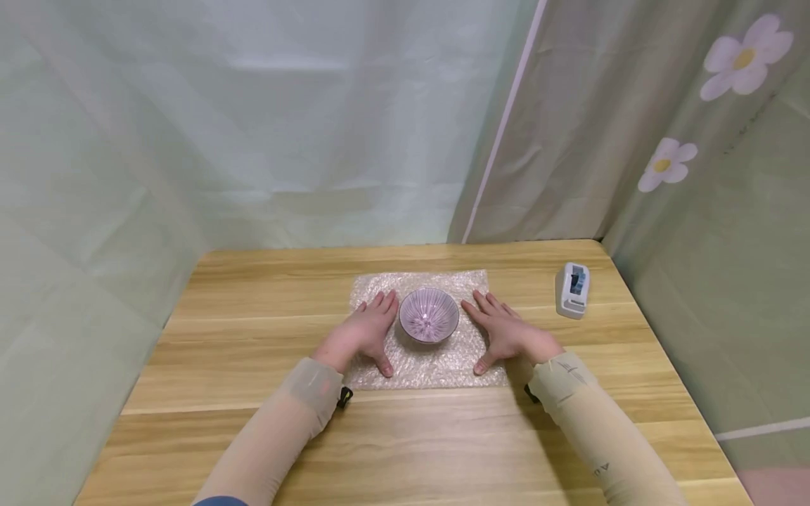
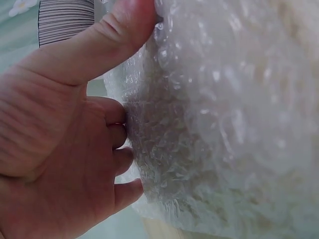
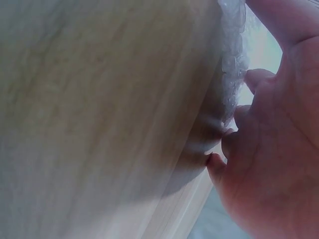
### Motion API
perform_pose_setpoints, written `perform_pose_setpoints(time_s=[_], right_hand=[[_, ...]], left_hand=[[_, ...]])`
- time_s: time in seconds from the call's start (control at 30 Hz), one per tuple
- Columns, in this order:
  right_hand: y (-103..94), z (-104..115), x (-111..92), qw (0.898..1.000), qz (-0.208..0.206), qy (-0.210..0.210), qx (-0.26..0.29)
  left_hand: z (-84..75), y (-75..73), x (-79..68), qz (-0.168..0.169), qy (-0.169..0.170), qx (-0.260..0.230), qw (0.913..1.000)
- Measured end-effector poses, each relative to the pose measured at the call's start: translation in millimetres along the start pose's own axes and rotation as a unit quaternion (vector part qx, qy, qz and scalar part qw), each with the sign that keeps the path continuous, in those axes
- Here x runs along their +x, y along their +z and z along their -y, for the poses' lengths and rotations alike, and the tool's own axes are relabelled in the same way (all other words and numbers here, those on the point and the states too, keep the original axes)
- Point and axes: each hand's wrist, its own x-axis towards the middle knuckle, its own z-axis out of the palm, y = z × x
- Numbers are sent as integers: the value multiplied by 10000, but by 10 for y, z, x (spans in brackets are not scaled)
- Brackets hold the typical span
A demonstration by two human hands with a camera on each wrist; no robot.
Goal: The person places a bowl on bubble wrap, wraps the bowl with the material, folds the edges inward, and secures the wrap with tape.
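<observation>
A small bowl (image 1: pixel 429 315) with purple and white radiating stripes stands upright in the middle of a sheet of bubble wrap (image 1: pixel 436 365). My left hand (image 1: pixel 372 330) is at the left side of the sheet, fingers spread and fingertips touching the wrap. On the other side, my right hand (image 1: pixel 502 333) has its fingers spread over the sheet's right edge. Both hands flank the bowl and hold nothing. In the left wrist view, the bowl's striped outer wall (image 2: pixel 67 20) shows beyond the thumb. The right wrist view has fingertips (image 3: pixel 215 164) right at the sheet's edge.
A grey tape dispenser (image 1: pixel 572 290) with a blue roll stands at the back right of the wooden table (image 1: pixel 253 337). Pale green curtains (image 1: pixel 316 126) hang behind and along the sides, with white flowers on the right one.
</observation>
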Motion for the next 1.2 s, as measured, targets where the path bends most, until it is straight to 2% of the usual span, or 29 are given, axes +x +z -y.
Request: perform_pose_setpoints(time_s=[0.33,0.6,0.73,1.0,1.2], right_hand=[[30,-58,-34,9996,-92,-168,211],[112,-88,-59,9989,-112,-306,345],[84,-58,-57,9989,-149,-361,260],[77,-40,-96,9992,-195,-346,-60],[106,-38,-166,9976,-406,-528,-181]], left_hand=[[82,96,73,-17,148,-427,9990],[156,245,118,-78,245,-356,9990],[163,225,95,-177,284,-387,9987],[81,136,30,-87,176,-382,9991],[16,79,-19,-42,67,-266,9996]])
